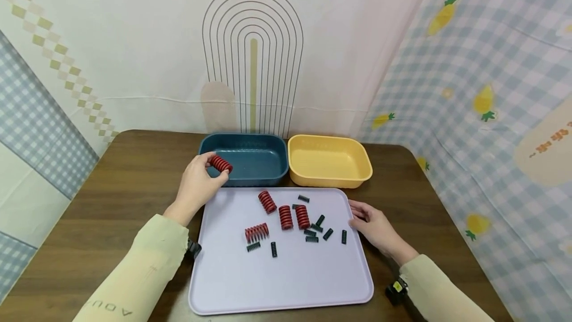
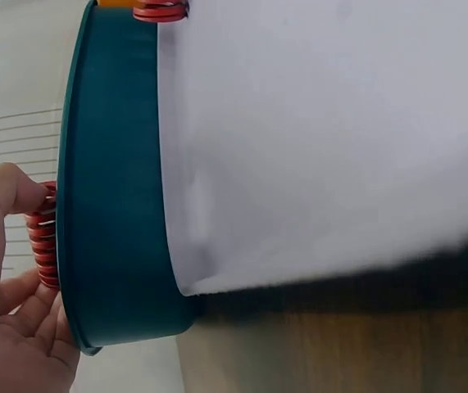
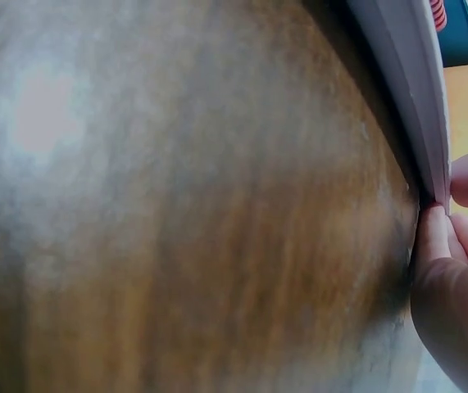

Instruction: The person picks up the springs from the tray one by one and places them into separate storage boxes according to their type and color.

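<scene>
My left hand (image 1: 199, 181) pinches a red coil spring (image 1: 221, 163) between thumb and fingers, at the left end of the dark blue bin (image 1: 243, 182). In the left wrist view, this spring (image 2: 43, 237) shows just past the bin's rim, partly hidden by it. My right hand (image 1: 374, 225) grips the right edge of the white tray (image 1: 286, 282); the right wrist view has the thumb and fingers (image 3: 435, 233) on either side of the rim. On the tray lie several more red springs (image 1: 285, 217) and several small black springs (image 1: 274, 249).
A yellow bin (image 1: 330, 183) stands right of the blue one, both behind the tray on the brown wooden table (image 1: 111, 222). Patterned cloth (image 1: 156, 53) hangs behind the table and along its sides. The blue bin's visible floor holds nothing.
</scene>
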{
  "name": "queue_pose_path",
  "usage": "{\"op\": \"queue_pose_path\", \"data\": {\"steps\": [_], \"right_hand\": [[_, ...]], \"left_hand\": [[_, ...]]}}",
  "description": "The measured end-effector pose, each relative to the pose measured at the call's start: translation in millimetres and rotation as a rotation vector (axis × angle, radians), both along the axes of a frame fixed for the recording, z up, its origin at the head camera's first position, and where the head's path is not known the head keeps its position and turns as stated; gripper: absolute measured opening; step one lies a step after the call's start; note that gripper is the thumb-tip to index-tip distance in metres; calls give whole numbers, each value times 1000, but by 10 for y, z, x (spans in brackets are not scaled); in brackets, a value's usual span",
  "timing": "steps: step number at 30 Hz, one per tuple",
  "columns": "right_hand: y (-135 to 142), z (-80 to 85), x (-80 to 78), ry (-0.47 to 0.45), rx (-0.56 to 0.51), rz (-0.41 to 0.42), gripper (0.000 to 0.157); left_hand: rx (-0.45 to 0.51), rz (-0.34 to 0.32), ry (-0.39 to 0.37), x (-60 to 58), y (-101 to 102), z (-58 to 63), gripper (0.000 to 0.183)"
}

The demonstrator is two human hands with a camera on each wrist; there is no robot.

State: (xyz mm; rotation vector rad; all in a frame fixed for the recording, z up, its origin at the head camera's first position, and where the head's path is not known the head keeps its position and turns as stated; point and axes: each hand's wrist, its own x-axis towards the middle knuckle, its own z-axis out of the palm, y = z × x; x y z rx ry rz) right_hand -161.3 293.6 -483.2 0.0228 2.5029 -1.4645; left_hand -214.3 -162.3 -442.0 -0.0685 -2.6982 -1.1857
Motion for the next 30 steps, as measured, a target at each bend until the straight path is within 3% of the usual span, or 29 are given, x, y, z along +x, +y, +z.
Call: {"op": "queue_pose_path", "data": {"steps": [10,17,30], "right_hand": [[-13,-15,5,10,-9,-1,51],[-9,-23,11,15,8,0,50],[-3,-18,13,20,7,10,51]], "left_hand": [[-44,-17,-38,-13,-2,-10,65],[-7,-33,-20,3,-9,5,47],[21,-116,-27,84,-28,69,54]]}}
